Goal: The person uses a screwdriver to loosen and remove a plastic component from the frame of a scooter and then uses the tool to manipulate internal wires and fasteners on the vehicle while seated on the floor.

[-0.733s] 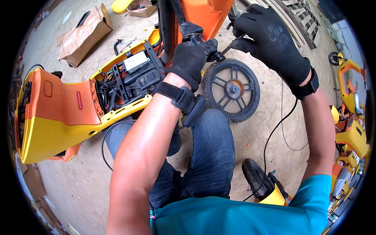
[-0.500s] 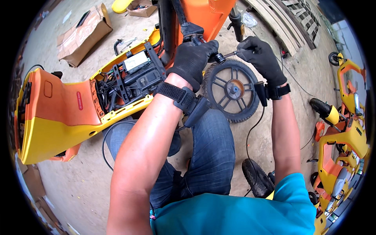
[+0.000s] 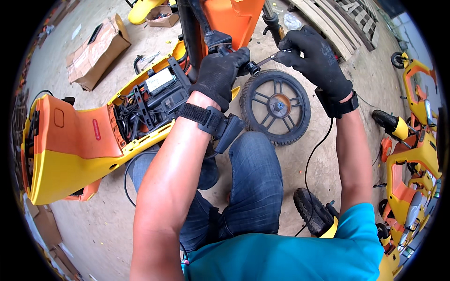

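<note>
My gloved left hand (image 3: 218, 77) is closed around a black fitting (image 3: 218, 38) on the bar beside the orange panel (image 3: 236, 18) of a scooter. A short black cylinder (image 3: 253, 68) sticks out right of that hand. My gloved right hand (image 3: 314, 63) pinches a slim metal tool (image 3: 266, 60) whose shaft reaches left to the cylinder; whether it enters it I cannot make out. A loose spoked wheel (image 3: 269, 89) lies below my hands. The yellow and orange scooter body (image 3: 70, 168) extends leftward, its wiring compartment (image 3: 159, 105) open.
Cardboard boxes (image 3: 96, 51) and a yellow part (image 3: 137, 11) lie behind at left, wooden pallets (image 3: 347, 28) at upper right. Several yellow and orange scooters (image 3: 415, 154) line the right side, with another tyre (image 3: 309, 210) near my legs. A thin cable (image 3: 307, 164) hangs from my right wrist.
My right hand first came lower and inward, then shifted slightly up and right, still at the tool. My left hand kept its grip; the whole view has shifted a little.
</note>
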A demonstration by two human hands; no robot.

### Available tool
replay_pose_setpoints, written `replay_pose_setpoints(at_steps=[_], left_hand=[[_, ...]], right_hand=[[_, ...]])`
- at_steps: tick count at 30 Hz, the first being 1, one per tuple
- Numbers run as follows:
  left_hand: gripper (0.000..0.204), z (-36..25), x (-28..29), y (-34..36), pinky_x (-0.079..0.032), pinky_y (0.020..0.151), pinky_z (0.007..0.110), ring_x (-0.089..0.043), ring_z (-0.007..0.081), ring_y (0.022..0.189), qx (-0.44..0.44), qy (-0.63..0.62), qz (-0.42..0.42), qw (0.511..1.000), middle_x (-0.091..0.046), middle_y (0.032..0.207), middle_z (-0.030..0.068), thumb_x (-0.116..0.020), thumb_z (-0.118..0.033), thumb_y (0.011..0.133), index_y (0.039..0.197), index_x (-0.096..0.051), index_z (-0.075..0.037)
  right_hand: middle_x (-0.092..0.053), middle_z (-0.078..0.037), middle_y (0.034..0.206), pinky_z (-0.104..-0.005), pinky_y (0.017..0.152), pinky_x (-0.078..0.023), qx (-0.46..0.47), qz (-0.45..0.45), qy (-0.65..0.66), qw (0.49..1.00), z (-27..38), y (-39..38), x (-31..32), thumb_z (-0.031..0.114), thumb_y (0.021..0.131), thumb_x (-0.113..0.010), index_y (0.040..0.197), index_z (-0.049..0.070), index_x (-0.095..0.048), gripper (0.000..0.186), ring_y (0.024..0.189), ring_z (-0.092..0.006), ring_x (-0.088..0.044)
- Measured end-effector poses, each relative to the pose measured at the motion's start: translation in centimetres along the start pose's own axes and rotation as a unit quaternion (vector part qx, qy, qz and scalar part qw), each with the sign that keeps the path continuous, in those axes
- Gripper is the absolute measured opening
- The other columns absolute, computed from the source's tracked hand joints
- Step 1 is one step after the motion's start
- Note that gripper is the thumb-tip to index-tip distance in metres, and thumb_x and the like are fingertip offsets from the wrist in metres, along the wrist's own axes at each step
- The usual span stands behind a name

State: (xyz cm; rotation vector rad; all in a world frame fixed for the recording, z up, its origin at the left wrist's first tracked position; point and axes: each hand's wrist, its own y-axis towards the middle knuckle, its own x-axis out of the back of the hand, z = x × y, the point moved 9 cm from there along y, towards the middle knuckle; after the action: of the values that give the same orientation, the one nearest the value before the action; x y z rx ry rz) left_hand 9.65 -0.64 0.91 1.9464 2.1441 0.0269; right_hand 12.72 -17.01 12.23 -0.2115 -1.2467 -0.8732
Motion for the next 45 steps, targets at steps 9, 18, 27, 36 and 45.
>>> replay_pose_setpoints(at_steps=[9, 18, 27, 36, 45], left_hand=[[0.021, -1.7, -0.6, -0.1, -0.050, 0.069, 0.028, -0.062, 0.0180, 0.075, 0.028, 0.187, 0.060, 0.980, -0.068, 0.089, 0.0099, -0.062, -0.010, 0.090, 0.110, -0.065, -0.005], [0.025, -2.8, -0.7, -0.6, -0.054, 0.074, 0.030, -0.066, 0.0226, 0.080, -0.082, 0.337, 0.086, 0.934, -0.070, 0.094, 0.0123, -0.058, -0.004, 0.092, 0.116, -0.065, -0.008], [0.031, -2.0, -0.7, -0.1, -0.053, 0.079, 0.031, -0.067, 0.0233, 0.088, -0.003, 0.232, 0.079, 0.969, -0.069, 0.102, 0.0142, -0.061, 0.000, 0.088, 0.118, -0.064, -0.007], [0.042, -4.8, -2.3, -0.7, -0.053, 0.088, 0.033, -0.066, 0.0274, 0.102, -0.113, 0.460, 0.139, 0.870, -0.067, 0.113, 0.0143, -0.064, 0.006, 0.081, 0.121, -0.062, -0.007], [0.022, -1.1, 0.3, -0.7, -0.045, 0.062, 0.026, -0.057, 0.0112, 0.070, -0.028, 0.098, 0.053, 0.993, -0.065, 0.080, 0.0053, -0.071, -0.020, 0.086, 0.100, -0.067, -0.003]], right_hand=[[-0.060, -0.003, 0.074, -0.0293, 0.068, -0.044, -0.141, 0.048, 0.223, 0.963, -4.1, -1.4, -3.2, 0.022, 0.084, -0.070, 0.087, 0.004, -0.064, 0.019, 0.071, -0.0117, -0.053], [-0.061, 0.000, 0.079, -0.0248, 0.068, -0.044, -0.190, -0.004, 0.341, 0.921, -5.0, -3.1, -6.2, 0.019, 0.086, -0.070, 0.087, 0.003, -0.064, 0.017, 0.073, -0.0075, -0.053], [-0.060, 0.002, 0.078, -0.0234, 0.068, -0.042, -0.211, -0.023, 0.429, 0.878, -6.0, -4.2, -8.4, 0.016, 0.086, -0.070, 0.087, 0.002, -0.065, 0.015, 0.072, -0.0068, -0.052], [-0.056, 0.005, 0.082, -0.0225, 0.062, -0.040, -0.218, -0.125, 0.403, 0.880, -8.0, -5.4, -2.2, 0.024, 0.092, -0.065, 0.102, 0.003, -0.064, 0.023, 0.069, -0.0042, -0.046], [-0.059, 0.001, 0.088, -0.0196, 0.063, -0.044, -0.347, -0.083, 0.541, 0.761, 2.2, -4.7, -9.4, 0.038, 0.098, -0.053, 0.115, 0.003, -0.062, 0.040, 0.075, -0.0049, -0.052]])
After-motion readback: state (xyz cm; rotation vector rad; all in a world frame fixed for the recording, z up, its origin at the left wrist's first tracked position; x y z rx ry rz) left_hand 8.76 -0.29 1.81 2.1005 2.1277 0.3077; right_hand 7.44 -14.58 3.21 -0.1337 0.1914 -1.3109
